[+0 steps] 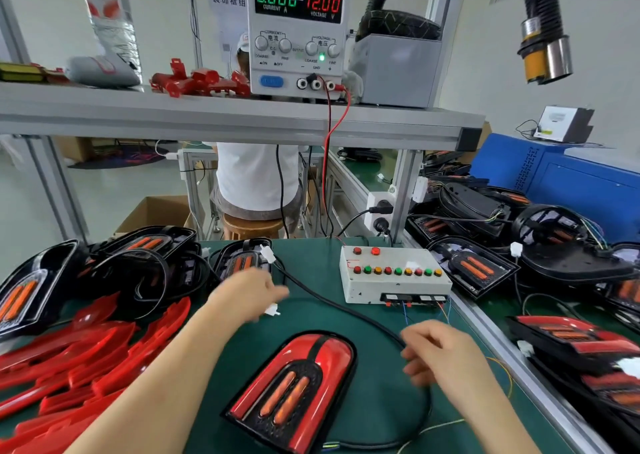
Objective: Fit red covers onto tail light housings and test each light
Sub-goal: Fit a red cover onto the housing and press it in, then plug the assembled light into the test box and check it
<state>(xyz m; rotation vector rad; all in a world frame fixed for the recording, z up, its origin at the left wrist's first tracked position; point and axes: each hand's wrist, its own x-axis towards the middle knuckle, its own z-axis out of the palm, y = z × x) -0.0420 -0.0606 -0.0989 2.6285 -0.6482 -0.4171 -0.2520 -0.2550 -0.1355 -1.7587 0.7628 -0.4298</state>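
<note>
Centre tail light [294, 388]: glossy red over black dotted housing, two orange strips. Pile of loose covers [69, 360] at left: red. Work mat [311, 259]: dark green. Black cable [346, 310]. Off-white test box [394, 287]: row of red, green, yellow buttons. Pale grey power supply [298, 34]: green and red digits, blue button. Blue cabinet [571, 180] at right.

The red cover [332, 360] on the tail light [284, 394] was smooth, shiny plastic. The loose red covers [104, 349] looked just as glossy. The bench [374, 401] had a dull green mat. The shelf [207, 118] was grey metal, the stool [252, 227] wood, the box [156, 211] brown cardboard.
</note>
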